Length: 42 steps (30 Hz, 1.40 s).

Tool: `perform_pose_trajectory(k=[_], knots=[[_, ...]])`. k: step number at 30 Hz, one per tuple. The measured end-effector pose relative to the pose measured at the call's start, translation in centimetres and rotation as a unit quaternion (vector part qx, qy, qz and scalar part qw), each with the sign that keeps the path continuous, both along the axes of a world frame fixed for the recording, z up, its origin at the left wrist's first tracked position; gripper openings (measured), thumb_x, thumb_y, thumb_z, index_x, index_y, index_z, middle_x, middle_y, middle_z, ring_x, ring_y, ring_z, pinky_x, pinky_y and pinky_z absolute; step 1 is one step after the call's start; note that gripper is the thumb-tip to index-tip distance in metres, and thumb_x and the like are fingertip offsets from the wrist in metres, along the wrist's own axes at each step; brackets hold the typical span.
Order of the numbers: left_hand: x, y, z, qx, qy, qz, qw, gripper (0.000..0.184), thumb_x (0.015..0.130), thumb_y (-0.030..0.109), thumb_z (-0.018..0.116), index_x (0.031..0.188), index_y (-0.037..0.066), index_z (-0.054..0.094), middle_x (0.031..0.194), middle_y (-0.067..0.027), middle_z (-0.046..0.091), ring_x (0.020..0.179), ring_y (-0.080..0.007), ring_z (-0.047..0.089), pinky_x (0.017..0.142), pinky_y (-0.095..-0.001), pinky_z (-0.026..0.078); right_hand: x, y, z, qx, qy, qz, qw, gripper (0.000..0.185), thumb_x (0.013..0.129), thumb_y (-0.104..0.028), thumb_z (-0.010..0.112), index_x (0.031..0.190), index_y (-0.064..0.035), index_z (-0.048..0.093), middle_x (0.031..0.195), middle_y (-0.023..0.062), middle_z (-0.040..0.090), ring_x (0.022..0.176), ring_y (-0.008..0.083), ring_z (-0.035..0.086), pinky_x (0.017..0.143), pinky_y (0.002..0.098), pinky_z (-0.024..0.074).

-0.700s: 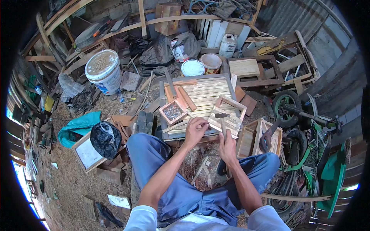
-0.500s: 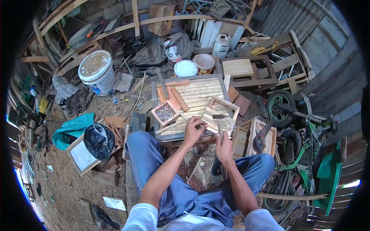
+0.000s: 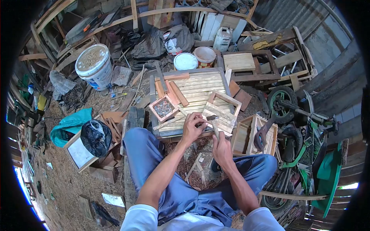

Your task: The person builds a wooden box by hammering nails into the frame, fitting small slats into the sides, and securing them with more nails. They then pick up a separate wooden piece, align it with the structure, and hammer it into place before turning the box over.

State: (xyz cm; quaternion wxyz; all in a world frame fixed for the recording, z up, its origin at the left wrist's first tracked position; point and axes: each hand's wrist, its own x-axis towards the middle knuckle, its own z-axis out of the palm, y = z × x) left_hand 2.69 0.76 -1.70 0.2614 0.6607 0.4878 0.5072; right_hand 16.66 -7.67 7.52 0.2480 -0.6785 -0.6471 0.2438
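Note:
My right hand (image 3: 222, 149) is closed round the wooden handle of a hammer (image 3: 214, 128), whose dark metal head points up and away from me. Just to its left, my left hand (image 3: 192, 129) has its fingers pinched together; a small dark item shows at them, too small to name. Both hands are over the near edge of a slatted wooden panel (image 3: 200, 82) with a grey border. Beyond the hammer lies a wooden frame (image 3: 227, 99) with slats across part of it. A small square wooden box (image 3: 163, 109) of metal bits, apparently nails, rests left of my left hand.
A handsaw (image 3: 263, 136) leans on wooden boxes (image 3: 243, 134) at right, near a small green motorbike (image 3: 304, 148). Wood strips (image 3: 179, 93) lie on the panel. At left are a lidded bucket (image 3: 93, 69) and a black plastic bag (image 3: 95, 138). Paint tubs (image 3: 185, 61) stand behind.
The hammer head has shifted left, closer to my left hand, and the handle tilts more. My left hand has barely moved. The whole view has shifted slightly.

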Motion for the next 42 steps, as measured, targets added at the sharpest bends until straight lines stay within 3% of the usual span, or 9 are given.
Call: perform_pose_trajectory(k=[4, 25, 32, 35, 42], knots=[[0.0, 0.0, 0.1, 0.008, 0.014, 0.002, 1.000, 0.013, 0.071, 0.011, 0.079, 0.082, 0.006, 0.074, 0.097, -0.0051, 0.062, 0.092, -0.0261, 0.056, 0.083, -0.0365, 0.046, 0.1, 0.2, -0.5, -0.023, -0.066, 0.003, 0.998, 0.020, 0.097, -0.019, 0.049, 0.101, 0.0005, 0.046, 0.075, 0.0340, 0.061, 0.074, 0.0544, 0.059, 0.062, 0.0618, 0.0445], [0.0, -0.1, -0.1, 0.008, 0.000, 0.000, 1.000, 0.013, 0.071, 0.012, 0.078, 0.082, 0.005, 0.074, 0.097, -0.0056, 0.062, 0.091, -0.0267, 0.056, 0.084, -0.0376, 0.046, 0.4, 0.2, -0.9, -0.030, -0.017, -0.014, 0.999, 0.019, 0.098, -0.018, 0.050, 0.102, 0.0007, 0.045, 0.072, 0.0351, 0.058, 0.074, 0.0554, 0.057, 0.062, 0.0599, 0.0401], [0.1, -0.1, -0.3, 0.013, -0.009, 0.001, 1.000, 0.013, 0.071, 0.010, 0.078, 0.082, 0.004, 0.074, 0.097, -0.0059, 0.063, 0.090, -0.0265, 0.056, 0.083, -0.0362, 0.046, -0.3, -0.1, 0.3, 0.005, -0.019, -0.021, 1.000, 0.020, 0.097, -0.020, 0.049, 0.103, -0.0017, 0.046, 0.078, 0.0342, 0.062, 0.077, 0.0543, 0.060, 0.066, 0.0619, 0.0449], [0.0, 0.2, -0.1, 0.005, 0.004, 0.000, 1.000, 0.012, 0.071, 0.010, 0.077, 0.082, 0.005, 0.074, 0.096, -0.0052, 0.063, 0.089, -0.0262, 0.056, 0.082, -0.0363, 0.046, 0.8, -0.1, -0.7, -0.039, -0.103, 0.004, 0.994, 0.020, 0.098, -0.021, 0.048, 0.101, -0.0018, 0.046, 0.075, 0.0340, 0.061, 0.075, 0.0545, 0.059, 0.064, 0.0618, 0.0439], [0.1, 0.1, 0.2, 0.006, -0.006, -0.004, 1.000, 0.010, 0.072, 0.013, 0.076, 0.081, 0.006, 0.075, 0.095, -0.0051, 0.063, 0.090, -0.0260, 0.055, 0.083, -0.0366, 0.045, 0.8, 0.2, 2.5, 0.044, 0.060, -0.048, 0.996, 0.016, 0.097, -0.015, 0.051, 0.097, 0.0003, 0.046, 0.073, 0.0326, 0.060, 0.071, 0.0525, 0.059, 0.061, 0.0562, 0.0444]])
